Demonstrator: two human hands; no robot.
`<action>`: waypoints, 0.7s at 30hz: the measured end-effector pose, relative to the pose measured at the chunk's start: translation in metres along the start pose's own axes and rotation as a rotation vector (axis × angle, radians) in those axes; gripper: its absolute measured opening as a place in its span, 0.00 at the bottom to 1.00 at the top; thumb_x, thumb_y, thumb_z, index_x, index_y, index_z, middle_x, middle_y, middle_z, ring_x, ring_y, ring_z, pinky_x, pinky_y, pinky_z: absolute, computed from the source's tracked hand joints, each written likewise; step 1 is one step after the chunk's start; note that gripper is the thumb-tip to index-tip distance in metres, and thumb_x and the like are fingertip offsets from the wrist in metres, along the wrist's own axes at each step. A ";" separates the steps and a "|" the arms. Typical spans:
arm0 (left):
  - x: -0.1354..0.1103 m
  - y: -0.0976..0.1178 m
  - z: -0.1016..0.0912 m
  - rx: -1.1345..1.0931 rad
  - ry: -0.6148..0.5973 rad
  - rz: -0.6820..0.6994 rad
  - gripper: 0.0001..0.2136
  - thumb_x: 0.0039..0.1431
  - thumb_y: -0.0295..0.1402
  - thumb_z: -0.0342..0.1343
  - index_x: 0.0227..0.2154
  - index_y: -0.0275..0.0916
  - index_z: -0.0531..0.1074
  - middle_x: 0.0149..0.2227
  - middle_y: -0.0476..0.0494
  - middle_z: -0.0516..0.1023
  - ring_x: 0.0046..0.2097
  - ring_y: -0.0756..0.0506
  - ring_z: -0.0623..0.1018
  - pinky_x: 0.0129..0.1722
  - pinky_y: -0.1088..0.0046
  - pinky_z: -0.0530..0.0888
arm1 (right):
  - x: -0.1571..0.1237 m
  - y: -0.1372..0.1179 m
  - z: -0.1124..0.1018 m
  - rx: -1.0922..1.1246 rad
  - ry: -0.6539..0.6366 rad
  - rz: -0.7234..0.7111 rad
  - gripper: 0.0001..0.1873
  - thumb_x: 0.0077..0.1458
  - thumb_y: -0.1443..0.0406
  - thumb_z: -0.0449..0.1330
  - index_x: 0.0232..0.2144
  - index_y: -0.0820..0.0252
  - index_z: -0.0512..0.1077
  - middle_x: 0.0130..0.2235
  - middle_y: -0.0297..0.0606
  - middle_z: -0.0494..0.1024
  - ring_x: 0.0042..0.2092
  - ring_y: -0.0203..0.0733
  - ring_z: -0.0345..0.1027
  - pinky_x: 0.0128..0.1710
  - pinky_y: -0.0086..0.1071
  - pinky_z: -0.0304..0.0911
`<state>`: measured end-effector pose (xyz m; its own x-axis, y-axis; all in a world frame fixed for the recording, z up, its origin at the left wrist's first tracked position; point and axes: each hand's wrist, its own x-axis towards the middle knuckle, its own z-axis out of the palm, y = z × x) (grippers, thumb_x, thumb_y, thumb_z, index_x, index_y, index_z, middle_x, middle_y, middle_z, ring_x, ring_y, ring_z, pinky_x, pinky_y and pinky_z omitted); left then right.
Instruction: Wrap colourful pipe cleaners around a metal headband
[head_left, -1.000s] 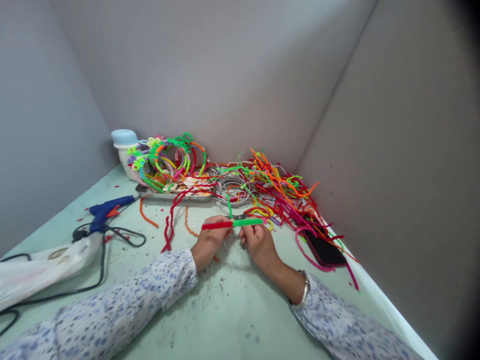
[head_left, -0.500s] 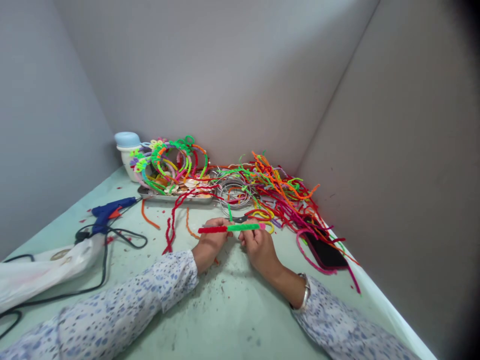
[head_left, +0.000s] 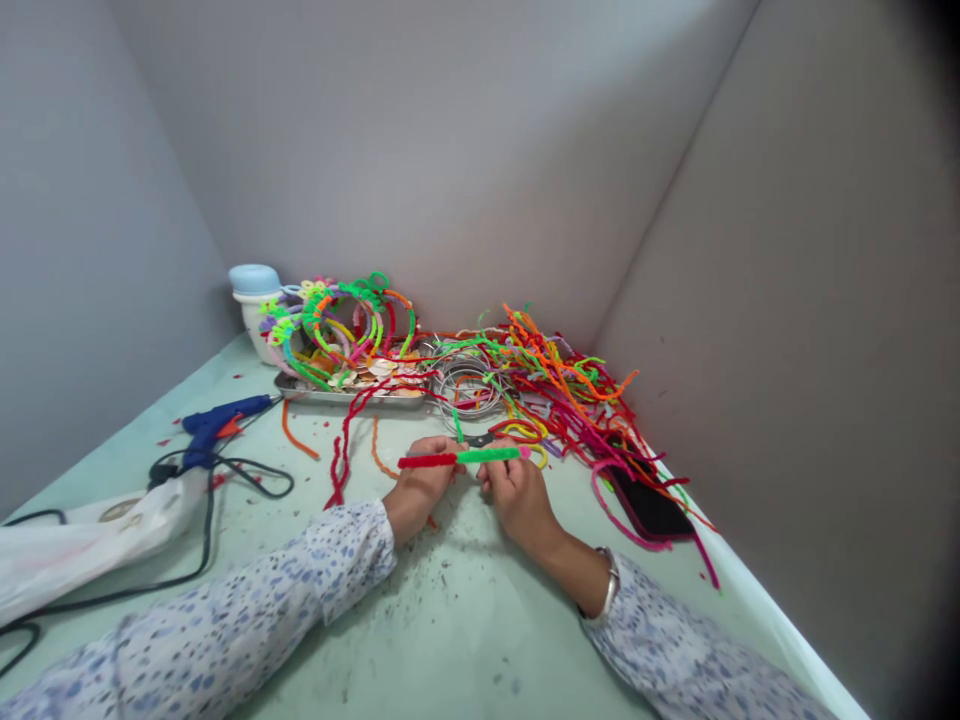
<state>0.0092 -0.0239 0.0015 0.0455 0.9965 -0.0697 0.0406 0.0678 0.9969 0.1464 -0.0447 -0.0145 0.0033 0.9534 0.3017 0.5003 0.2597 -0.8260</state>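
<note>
Midway: left hand (head_left: pixel 421 487) pinching red pipe cleaner (head_left: pixel 427 461), right hand (head_left: pixel 517 490) pinching green pipe cleaner (head_left: pixel 489 455), ends joined. Loose pile (head_left: pixel 570 395) untouched at table's (head_left: pixel 465 620) far right corner.

Both forearms, in speckled sleeves, reach from the lower corners toward the frame's centre. The left hand (head_left: pixel 420 485) and right hand (head_left: pixel 521 495) lie close together, fingers curled in a pinching grip, the right wrist banded.
</note>
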 end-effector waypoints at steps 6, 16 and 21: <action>0.002 -0.003 -0.001 -0.002 0.021 -0.008 0.10 0.45 0.36 0.56 0.14 0.38 0.66 0.16 0.49 0.67 0.19 0.52 0.62 0.21 0.73 0.56 | -0.001 -0.001 -0.001 -0.014 -0.013 0.001 0.15 0.58 0.66 0.47 0.22 0.58 0.68 0.21 0.32 0.72 0.24 0.36 0.67 0.26 0.27 0.58; 0.002 -0.010 -0.001 -0.012 -0.013 0.049 0.12 0.49 0.39 0.56 0.18 0.38 0.67 0.19 0.49 0.68 0.22 0.52 0.65 0.23 0.74 0.60 | 0.003 0.001 0.001 0.153 -0.012 0.122 0.15 0.56 0.62 0.49 0.21 0.58 0.67 0.18 0.31 0.69 0.20 0.35 0.64 0.22 0.25 0.57; 0.000 -0.006 -0.003 0.026 -0.031 0.066 0.15 0.51 0.42 0.55 0.18 0.37 0.67 0.17 0.51 0.65 0.20 0.53 0.63 0.21 0.76 0.57 | 0.004 0.006 0.002 0.176 -0.051 0.158 0.16 0.56 0.62 0.49 0.20 0.59 0.67 0.16 0.30 0.68 0.18 0.34 0.62 0.21 0.24 0.57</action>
<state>0.0063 -0.0245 -0.0045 0.0797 0.9968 -0.0052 0.0627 0.0002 0.9980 0.1482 -0.0387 -0.0190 0.0239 0.9897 0.1415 0.3388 0.1251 -0.9325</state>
